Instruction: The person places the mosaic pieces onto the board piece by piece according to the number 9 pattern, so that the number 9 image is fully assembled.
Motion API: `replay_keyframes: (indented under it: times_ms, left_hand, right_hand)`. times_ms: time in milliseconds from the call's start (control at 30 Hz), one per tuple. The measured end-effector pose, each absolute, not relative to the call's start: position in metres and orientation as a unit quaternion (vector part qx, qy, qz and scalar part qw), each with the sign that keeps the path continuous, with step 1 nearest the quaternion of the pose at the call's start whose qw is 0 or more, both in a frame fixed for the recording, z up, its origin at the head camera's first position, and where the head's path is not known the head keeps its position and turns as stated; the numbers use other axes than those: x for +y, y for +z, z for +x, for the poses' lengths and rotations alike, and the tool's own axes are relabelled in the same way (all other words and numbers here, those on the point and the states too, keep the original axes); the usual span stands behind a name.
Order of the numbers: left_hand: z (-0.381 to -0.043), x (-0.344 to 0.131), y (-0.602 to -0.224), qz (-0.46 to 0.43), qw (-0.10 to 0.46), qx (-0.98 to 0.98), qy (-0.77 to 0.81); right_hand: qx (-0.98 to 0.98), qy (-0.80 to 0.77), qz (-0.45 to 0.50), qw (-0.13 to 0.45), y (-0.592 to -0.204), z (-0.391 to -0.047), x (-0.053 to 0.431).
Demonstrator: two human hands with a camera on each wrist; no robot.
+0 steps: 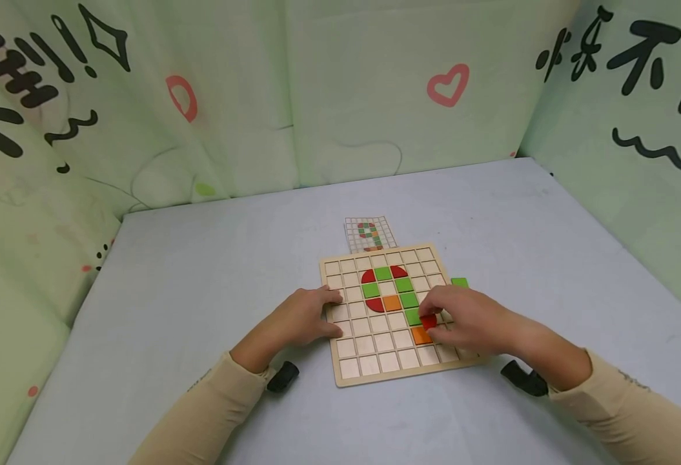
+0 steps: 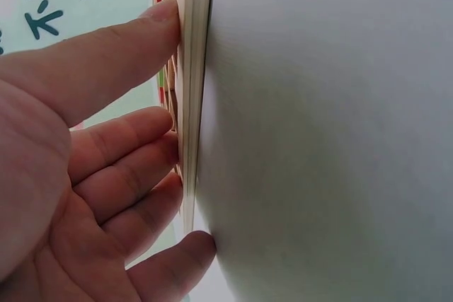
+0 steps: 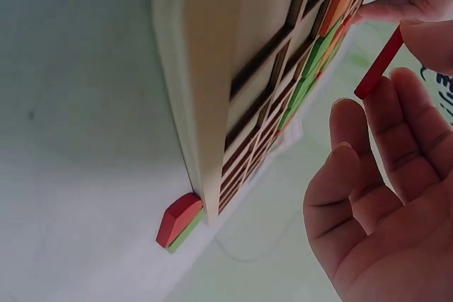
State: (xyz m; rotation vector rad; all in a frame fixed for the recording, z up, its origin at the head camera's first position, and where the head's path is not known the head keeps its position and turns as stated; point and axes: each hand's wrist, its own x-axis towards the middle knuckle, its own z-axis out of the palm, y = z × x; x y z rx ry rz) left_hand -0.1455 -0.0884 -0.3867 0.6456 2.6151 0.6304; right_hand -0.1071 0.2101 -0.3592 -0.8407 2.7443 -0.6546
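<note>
A wooden grid board lies flat, with green squares, rounded red pieces and orange squares set in its cells. My left hand rests at the board's left side; its thumb and fingertips touch the rim, the fingers fairly straight. Over the board's right half, my right hand pinches a red tile between thumb and fingers. In the right wrist view that red tile shows edge-on, apart from the board. The hand hides some right-hand cells.
A small printed card with a coloured grid pattern lies behind the board. Beyond the board's right edge is a loose green tile, beside a loose red piece in the right wrist view. Patterned curtains surround the white table.
</note>
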Motion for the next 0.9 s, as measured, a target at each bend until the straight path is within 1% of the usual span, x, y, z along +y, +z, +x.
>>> replay_keyframes:
  times_ms: [333,900]
  left_hand:
    - [-0.1447,-0.0881,-0.3858,0.227,0.185,0.929,0.224]
    - [-0.1456,-0.0880,-0.3861,0.225,0.188,0.930,0.222]
  right_hand:
    - [0.929,-0.198,-0.298,0.099,-0.3639,-0.1059,0.2082]
    - [0.924,-0.200,-0.301,0.128,-0.3658,-0.1033,0.2062]
